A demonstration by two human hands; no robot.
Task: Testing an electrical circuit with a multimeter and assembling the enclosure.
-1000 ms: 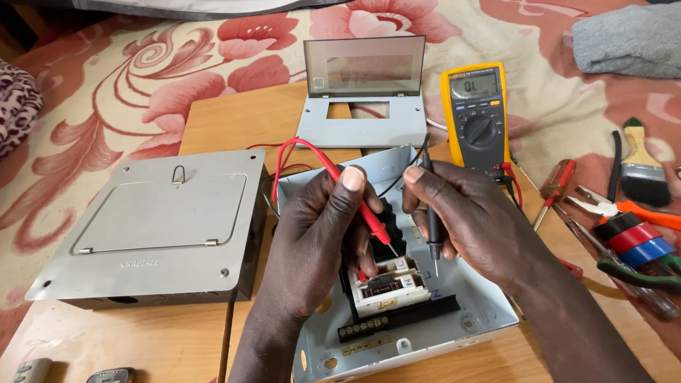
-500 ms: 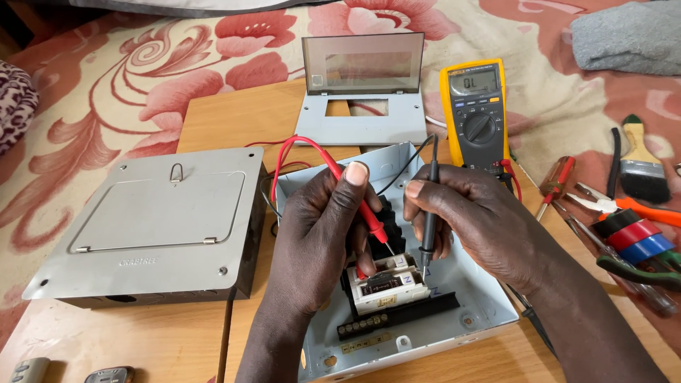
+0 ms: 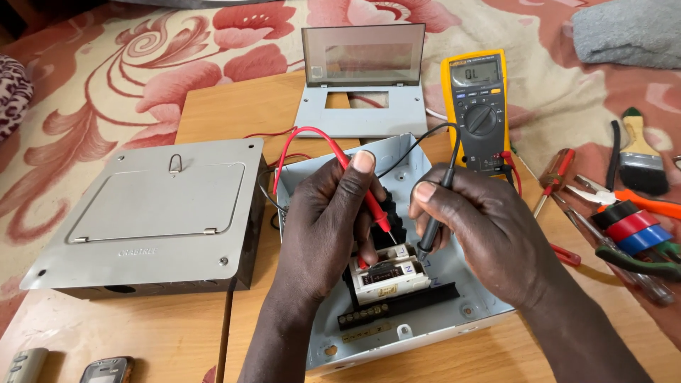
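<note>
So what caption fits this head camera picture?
Left hand holds red probe, right hand black probe, on a breaker beside a yellow multimeter.

Two probes (image 3: 372,206), two metal boxes (image 3: 152,213), one multimeter (image 3: 481,110), three tape rolls (image 3: 631,225).

left hand (image 3: 323,220): red probe (image 3: 369,202) | right hand (image 3: 489,234): black probe (image 3: 434,223) | breaker (image 3: 386,273)

A yellow-cased handheld multimeter (image 3: 481,110) lies on the wooden table behind the open grey box; its small rectangular grey display screen (image 3: 477,71) sits at the top, showing dark digits. At the table's bottom-left edge lies a small dark mobile phone (image 3: 106,369), its screen mostly cut off.
</note>
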